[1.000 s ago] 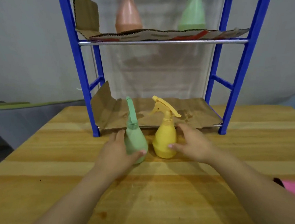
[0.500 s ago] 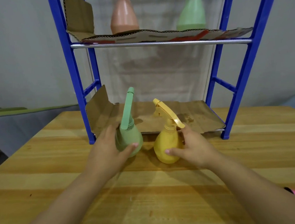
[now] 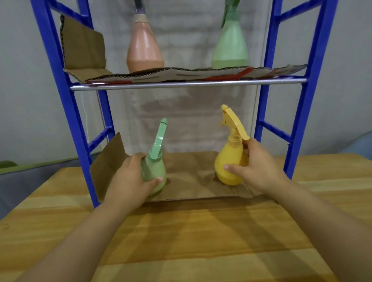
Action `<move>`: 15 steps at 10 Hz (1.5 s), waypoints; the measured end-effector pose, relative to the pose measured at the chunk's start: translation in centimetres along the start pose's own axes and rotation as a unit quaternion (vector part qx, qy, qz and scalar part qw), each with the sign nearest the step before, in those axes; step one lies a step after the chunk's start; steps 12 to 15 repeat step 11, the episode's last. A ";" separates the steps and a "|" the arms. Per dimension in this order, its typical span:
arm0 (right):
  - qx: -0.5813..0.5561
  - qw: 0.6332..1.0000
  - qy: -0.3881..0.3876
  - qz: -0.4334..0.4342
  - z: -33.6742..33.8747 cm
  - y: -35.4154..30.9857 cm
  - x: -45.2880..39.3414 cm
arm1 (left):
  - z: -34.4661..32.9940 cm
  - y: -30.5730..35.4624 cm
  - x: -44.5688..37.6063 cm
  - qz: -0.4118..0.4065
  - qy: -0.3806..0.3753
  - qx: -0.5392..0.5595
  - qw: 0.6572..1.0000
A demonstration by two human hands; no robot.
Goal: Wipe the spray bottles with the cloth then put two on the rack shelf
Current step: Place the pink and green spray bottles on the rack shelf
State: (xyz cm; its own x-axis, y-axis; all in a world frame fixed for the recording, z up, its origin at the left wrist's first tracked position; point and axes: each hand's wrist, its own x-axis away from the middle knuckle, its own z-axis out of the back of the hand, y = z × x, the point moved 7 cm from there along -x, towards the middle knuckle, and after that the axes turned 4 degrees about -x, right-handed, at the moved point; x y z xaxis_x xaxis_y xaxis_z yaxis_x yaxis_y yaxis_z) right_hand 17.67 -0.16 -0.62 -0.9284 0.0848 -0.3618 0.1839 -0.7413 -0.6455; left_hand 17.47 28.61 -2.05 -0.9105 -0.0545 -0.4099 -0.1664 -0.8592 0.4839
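I have my left hand (image 3: 128, 185) wrapped round the belly of the small green spray bottle (image 3: 154, 172), thumb across its near face and fingers behind, and my right hand (image 3: 254, 169) closed the same way on the yellow spray bottle (image 3: 229, 166), with a finger up by the neck under the trigger. Both bottles sit low over the cardboard liner (image 3: 190, 176) of the bottom rack shelf, green to the left, yellow to the right, well apart; I cannot tell whether their bases are touching the cardboard yet. They look like thin moulded plastic, light and, I'd judge, near empty, so a firm squeeze could dent them. The smooth rounded bellies may slip, so the waist just under the collar seems the safest hold. The trigger heads look top-heavy, so tipping on the wavy cardboard is the risk. On the upper shelf (image 3: 187, 84) stand a pink bottle (image 3: 143, 48) and a taller green bottle (image 3: 229, 44).
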 end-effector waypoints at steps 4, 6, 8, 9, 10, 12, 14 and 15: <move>0.046 0.996 -0.007 -0.076 -2.7 2.7 -5.5 | -2.4 -1.9 -5.2 0.075 -0.017 0.030 0.997; 0.034 0.995 -0.013 -0.095 -3.2 4.1 -5.7 | -2.6 -2.8 -5.1 0.083 -0.010 0.044 0.996; 0.049 0.993 -0.055 -0.096 -3.1 3.7 -5.2 | -2.4 -2.8 -4.5 0.092 -0.039 0.037 0.994; 0.064 0.990 -0.072 -0.099 -2.4 3.2 -4.9 | -1.8 -2.4 -4.2 0.086 -0.051 0.004 0.995; 0.102 0.983 -0.099 -0.114 -1.7 3.0 -4.0 | -1.2 -2.4 -3.4 0.078 -0.072 -0.034 0.994; 0.144 0.976 -0.117 -0.116 -1.2 3.1 -3.5 | -0.4 -2.7 -2.7 0.085 -0.081 -0.088 0.989; 0.144 0.976 -0.117 -0.116 -1.2 3.1 -3.5 | -0.4 -2.7 -2.7 0.085 -0.081 -0.088 0.989; 0.144 0.976 -0.117 -0.116 -1.2 3.1 -3.5 | -0.4 -2.7 -2.7 0.085 -0.081 -0.088 0.989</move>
